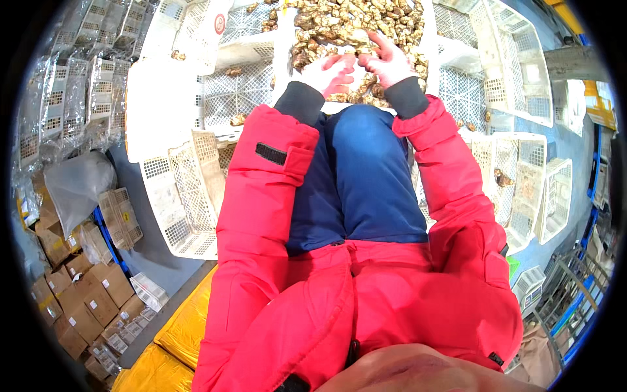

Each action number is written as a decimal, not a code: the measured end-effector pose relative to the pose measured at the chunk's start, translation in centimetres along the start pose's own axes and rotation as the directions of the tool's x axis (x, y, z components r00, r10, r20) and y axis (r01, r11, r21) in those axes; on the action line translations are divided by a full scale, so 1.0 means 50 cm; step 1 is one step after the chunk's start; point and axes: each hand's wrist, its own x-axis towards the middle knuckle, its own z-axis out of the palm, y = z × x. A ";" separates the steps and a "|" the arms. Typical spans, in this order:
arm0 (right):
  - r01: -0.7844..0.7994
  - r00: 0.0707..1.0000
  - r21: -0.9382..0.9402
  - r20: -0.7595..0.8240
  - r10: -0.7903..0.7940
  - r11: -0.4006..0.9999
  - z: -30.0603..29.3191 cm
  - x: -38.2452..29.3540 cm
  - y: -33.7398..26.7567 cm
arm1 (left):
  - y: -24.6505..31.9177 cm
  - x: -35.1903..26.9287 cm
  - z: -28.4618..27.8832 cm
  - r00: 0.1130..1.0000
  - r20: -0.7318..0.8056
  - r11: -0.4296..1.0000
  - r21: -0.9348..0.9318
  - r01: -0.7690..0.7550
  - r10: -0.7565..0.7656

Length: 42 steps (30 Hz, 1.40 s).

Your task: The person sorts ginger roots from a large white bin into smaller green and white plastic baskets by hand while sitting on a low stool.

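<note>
A heap of knobbly brown-and-cream produce pieces, mushrooms or tubers, lies in a white tray before my knees. My left hand is over the near left part of the heap, its fingers apart and pointing right. Close beside it, my right hand reaches in from the right, index finger stretched over the pieces and thumb spread from it. I see no piece gripped in either hand, though glare washes out detail and the palms are hidden. Between and below the hands, a pale patch of the tray bottom shows among several pieces.
White mesh crates stand left and right of the tray, some holding a few pieces. A bright white foam-like lid or box is at left. Cardboard boxes, yellow-wrapped packages and a metal rack are farther around me.
</note>
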 end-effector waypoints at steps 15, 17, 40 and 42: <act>0.018 0.995 0.145 0.091 -0.031 0.989 -0.049 -0.004 -0.003 | 0.027 -0.025 -0.006 0.987 -0.116 0.938 -0.317 -0.141 0.109; -0.057 0.994 0.223 0.102 0.035 0.973 -0.053 -0.006 0.008 | 0.027 -0.026 -0.011 0.988 -0.095 0.941 -0.305 -0.146 0.123; -0.186 0.975 -0.395 0.039 0.219 0.900 -0.101 0.023 0.162 | 0.031 -0.027 -0.007 0.991 0.037 0.882 -0.461 -0.099 0.131; -0.101 0.988 -0.566 0.040 0.150 0.818 -0.095 0.028 0.196 | 0.038 -0.021 -0.002 0.991 0.108 0.873 -0.487 -0.017 0.080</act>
